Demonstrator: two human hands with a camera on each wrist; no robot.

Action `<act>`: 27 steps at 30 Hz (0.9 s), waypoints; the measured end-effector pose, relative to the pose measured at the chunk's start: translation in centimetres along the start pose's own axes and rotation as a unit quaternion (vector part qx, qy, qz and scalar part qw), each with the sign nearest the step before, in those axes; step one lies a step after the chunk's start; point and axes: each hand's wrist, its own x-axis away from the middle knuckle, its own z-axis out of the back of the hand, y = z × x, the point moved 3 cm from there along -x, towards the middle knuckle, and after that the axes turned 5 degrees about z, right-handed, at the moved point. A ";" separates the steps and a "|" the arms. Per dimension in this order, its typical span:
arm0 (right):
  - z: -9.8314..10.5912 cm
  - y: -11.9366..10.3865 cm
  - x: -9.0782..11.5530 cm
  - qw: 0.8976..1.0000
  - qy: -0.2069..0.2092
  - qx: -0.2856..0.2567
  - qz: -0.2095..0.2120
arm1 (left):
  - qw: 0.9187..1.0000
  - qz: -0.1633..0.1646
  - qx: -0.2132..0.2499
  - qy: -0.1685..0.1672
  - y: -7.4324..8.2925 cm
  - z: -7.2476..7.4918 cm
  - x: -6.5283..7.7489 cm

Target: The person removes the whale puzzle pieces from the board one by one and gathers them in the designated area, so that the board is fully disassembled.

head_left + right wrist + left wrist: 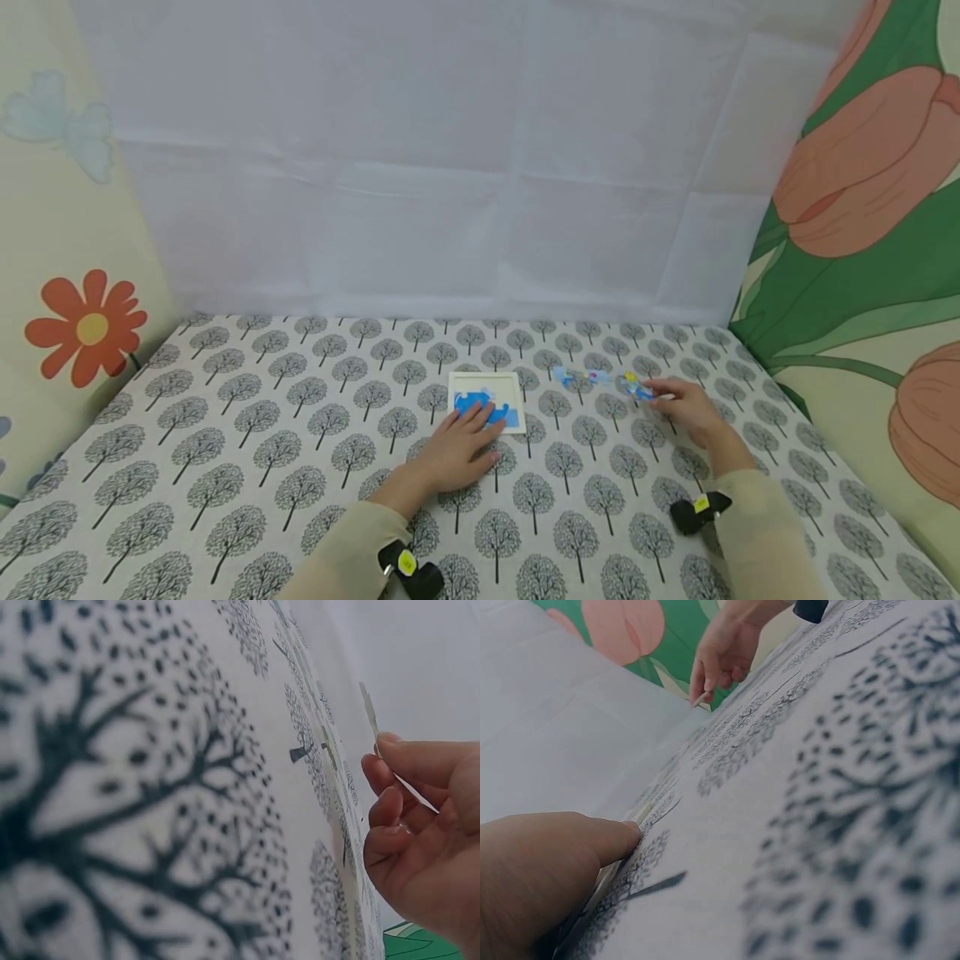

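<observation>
A small white-framed puzzle board (483,380) lies mid-table, showing a blue animal-like picture and a pale area. My left hand (456,454) rests on its lower part, fingers stretched out over the blue picture. In the left wrist view the thumb (619,838) lies along the board's edge. To the right, my right hand (686,407) pinches a thin blue and yellow puzzle piece (637,387) between thumb and fingers. Seen edge-on in the right wrist view, the piece (370,712) is raised off the cloth.
Other blue puzzle pieces (581,377) lie on the cloth between the board and my right hand. A tree-print cloth (300,467) covers the table. Behind it hangs a white sheet (420,167), with flower-patterned walls at both sides.
</observation>
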 end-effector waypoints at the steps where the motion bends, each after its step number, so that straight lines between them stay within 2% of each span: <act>1: 0.0 0.0 0.0 1.000 -0.002 0.001 -0.003 | 1.000 0.000 -0.002 0.000 0.0 0.0 0.0; 5: 0.0 0.4 -0.1 1.000 -0.007 0.012 -0.009 | 1.000 0.006 -0.012 -0.007 0.0 0.0 0.0; 6: 0.0 0.5 -0.2 1.000 -0.007 0.013 -0.011 | 1.000 0.019 -0.004 -0.021 0.6 0.7 0.1; 7: 0.0 0.6 -0.2 1.000 -0.007 0.011 -0.010 | 0.999 0.023 -0.006 -0.026 0.6 0.7 0.1; 13: 0.1 1.2 -0.1 0.999 -0.023 -0.009 0.025 | 0.999 0.026 -0.005 -0.028 0.7 0.9 0.1; 19: -0.2 1.5 -0.2 1.000 -0.019 0.004 -0.015 | 0.999 0.024 -0.001 -0.024 0.8 0.9 0.1; 27: -0.4 1.6 -0.4 0.999 -0.029 0.013 -0.012 | 1.000 0.022 0.001 -0.021 0.9 1.0 0.1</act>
